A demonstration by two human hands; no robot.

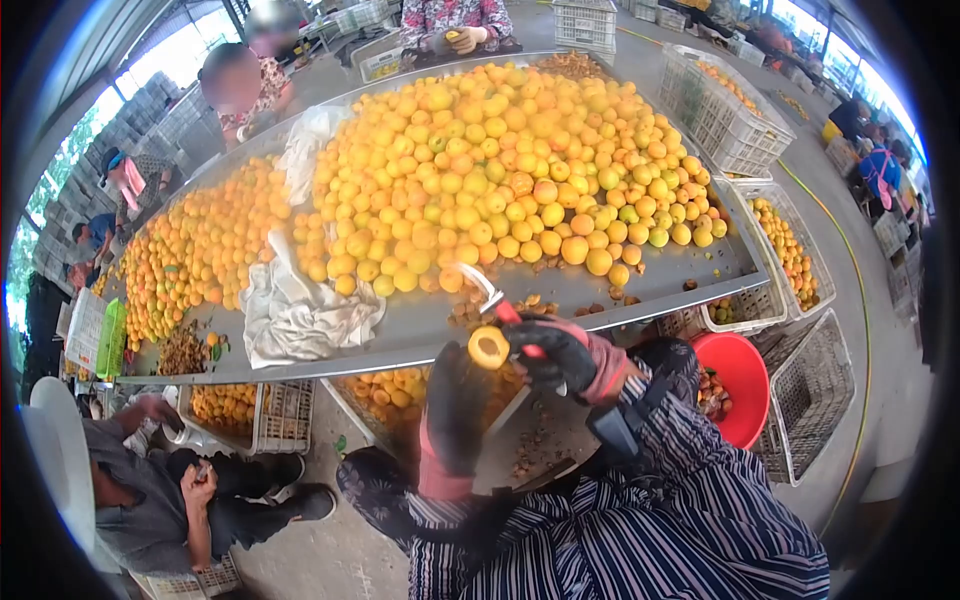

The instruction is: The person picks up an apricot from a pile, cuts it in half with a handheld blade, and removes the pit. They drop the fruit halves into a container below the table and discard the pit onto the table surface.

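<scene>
A halved orange-yellow fruit [488,348], its cut face showing a brown centre, is between my two gloved hands. My right hand [552,355], in a black and pink glove, is closed round the red handle of a tool [482,287] with a curved metal end. That tool end points up and left, over the table edge. My left hand [452,405], gloved alike, is upright just left of and below the fruit; its fingers are blurred, and their hold on the fruit cannot be made out.
A metal table [640,300] bears a large heap of fruit [480,180] and white cloths [300,305]. Below are a fruit crate [215,405], a red bucket [748,385] with pieces inside and an empty crate [815,395]. A co-worker [150,490] sits at left; others are across the table.
</scene>
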